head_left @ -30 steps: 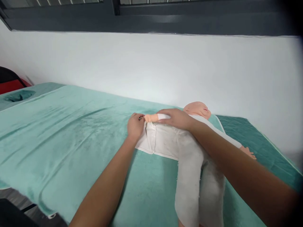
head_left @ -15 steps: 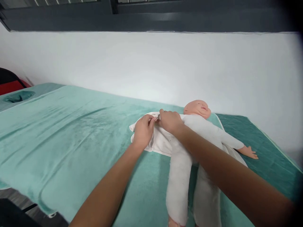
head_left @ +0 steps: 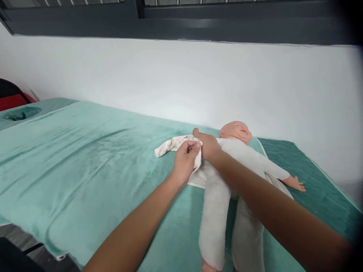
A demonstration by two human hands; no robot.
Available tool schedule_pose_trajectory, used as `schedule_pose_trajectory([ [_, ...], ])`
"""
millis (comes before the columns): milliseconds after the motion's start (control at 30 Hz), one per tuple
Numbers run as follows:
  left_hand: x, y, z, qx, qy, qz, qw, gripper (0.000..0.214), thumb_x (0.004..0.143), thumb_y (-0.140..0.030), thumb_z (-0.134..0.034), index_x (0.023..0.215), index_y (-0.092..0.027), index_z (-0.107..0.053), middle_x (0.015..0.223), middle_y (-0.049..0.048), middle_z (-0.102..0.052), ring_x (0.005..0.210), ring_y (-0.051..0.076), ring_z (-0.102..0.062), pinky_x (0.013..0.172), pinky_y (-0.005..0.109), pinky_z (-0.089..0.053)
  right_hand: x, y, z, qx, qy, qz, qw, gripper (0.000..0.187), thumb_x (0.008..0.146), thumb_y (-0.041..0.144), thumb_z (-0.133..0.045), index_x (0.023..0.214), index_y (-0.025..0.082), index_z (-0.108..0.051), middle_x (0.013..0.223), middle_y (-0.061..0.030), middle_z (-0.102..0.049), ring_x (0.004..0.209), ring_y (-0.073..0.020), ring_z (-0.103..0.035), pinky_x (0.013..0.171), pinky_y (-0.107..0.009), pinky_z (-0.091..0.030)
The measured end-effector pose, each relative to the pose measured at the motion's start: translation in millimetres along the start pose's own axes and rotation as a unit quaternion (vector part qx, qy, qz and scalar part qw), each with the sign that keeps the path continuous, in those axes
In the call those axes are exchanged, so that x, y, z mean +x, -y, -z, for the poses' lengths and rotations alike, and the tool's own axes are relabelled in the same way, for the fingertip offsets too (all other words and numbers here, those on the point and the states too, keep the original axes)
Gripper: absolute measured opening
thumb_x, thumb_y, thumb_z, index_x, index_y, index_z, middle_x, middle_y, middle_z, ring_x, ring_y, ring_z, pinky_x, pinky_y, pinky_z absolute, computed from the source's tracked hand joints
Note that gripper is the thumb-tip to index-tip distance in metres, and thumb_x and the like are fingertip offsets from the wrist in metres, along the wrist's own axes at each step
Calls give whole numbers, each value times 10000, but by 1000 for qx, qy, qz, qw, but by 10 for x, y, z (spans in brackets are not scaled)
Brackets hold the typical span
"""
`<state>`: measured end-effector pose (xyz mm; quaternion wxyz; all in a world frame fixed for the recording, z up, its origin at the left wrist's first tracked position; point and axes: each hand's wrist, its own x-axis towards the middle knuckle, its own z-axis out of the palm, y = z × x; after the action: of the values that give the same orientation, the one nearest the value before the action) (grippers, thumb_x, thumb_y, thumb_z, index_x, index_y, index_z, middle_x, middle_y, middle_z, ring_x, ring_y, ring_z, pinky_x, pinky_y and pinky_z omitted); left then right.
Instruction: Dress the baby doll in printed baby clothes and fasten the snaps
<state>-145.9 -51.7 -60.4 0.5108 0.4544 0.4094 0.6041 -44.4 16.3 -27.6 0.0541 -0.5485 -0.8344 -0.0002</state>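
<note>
A baby doll (head_left: 227, 181) with a white cloth body lies face up on a green towel-covered table (head_left: 85, 162), its head (head_left: 236, 131) toward the wall. A white garment (head_left: 172, 144) lies under and beside its torso, one empty sleeve trailing left. My left hand (head_left: 185, 160) is closed, pinching the garment's edge near the doll's shoulder. Right beside it, my right hand (head_left: 206, 145) grips the doll's near arm or the cloth over it; its fingers are curled and partly hidden. The doll's far hand (head_left: 295, 184) rests bare on the towel.
A white wall rises just behind the table, with a dark window frame (head_left: 181, 19) above. At far left a face hole (head_left: 21, 113) dents the towel, and something red and black (head_left: 11, 99) stands beyond it. The table's near edge (head_left: 42, 241) drops to a dark floor.
The doll's near arm, bare a second ago, is now hidden in cloth. My left hand moved right from the sleeve end to the shoulder. The empty sleeve now lies slack at left.
</note>
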Motion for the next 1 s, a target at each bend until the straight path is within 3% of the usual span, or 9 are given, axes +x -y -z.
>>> schedule_pose_trajectory([
  [133,-12,33,58,35,58,52,996,331,804,-465,-674,983,-188,-647,693,-41,-477,551,63,-377,475,186,-289,-109,-199,111,42,-19,14,999,394,830,207,-522,1221,160,-513,1155,-132,-654,1020,-283,-610,784,-350,-438],
  [233,7,68,126,67,68,87,992,344,789,-501,-671,948,-196,-650,662,-53,-423,506,57,-326,426,183,-240,-432,-507,217,126,-138,-31,982,371,911,325,-472,1262,226,-544,1266,-91,-622,1133,-258,-578,887,-356,-445],
  [333,49,71,145,96,61,94,989,337,798,-509,-647,928,-198,-662,658,-51,-407,491,56,-314,414,184,-227,-926,-878,231,131,-243,-214,937,450,938,506,-395,1250,231,-568,1179,-109,-653,1018,-273,-622,817,-384,-474],
  [400,95,44,128,117,48,81,989,314,813,-491,-627,912,-195,-659,659,-47,-418,485,57,-316,415,189,-229,-1221,-1094,143,112,-177,-336,918,578,920,613,-342,1256,207,-579,1000,-130,-701,898,-327,-646,743,-438,-479],
  [433,124,24,114,126,41,71,989,295,822,-476,-615,903,-194,-650,658,-47,-426,483,58,-318,419,192,-231,-1330,-1177,77,117,-141,-350,919,601,922,623,-316,1253,204,-590,966,-137,-711,863,-339,-653,731,-451,-477],
  [567,278,-39,33,155,16,18,988,222,851,-408,-574,870,-190,-612,659,-47,-455,489,65,-332,449,205,-249,-1477,-1304,-163,172,-123,-263,941,524,945,506,-323,1284,218,-599,1225,-143,-666,972,-334,-661,853,-463,-468],
  [700,455,-88,-107,187,8,-12,982,188,874,-369,-529,850,-189,-578,639,-55,-445,511,78,-332,497,216,-281,-1424,-1237,-215,303,-158,-277,898,591,934,600,-351,1353,234,-551,1319,-108,-624,1207,-321,-569,1005,-455,-423],
  [833,598,-220,-322,258,14,-59,964,168,876,-317,-508,827,-180,-592,728,-16,-553,650,112,-467,621,233,-365,-1422,-1143,-218,400,-173,-278,856,618,889,630,-455,1369,247,-534,1194,-90,-685,1126,-286,-615,1002,-452,-437],
  [1000,667,-399,-573,364,77,-90,924,195,891,-311,-501,835,-173,-628,852,49,-652,781,168,-566,730,282,-407,-1387,-936,-297,510,-172,-180,823,660,845,597,-570,1404,253,-501,1357,-84,-594,1219,-263,-574,1027,-396,-460],
])
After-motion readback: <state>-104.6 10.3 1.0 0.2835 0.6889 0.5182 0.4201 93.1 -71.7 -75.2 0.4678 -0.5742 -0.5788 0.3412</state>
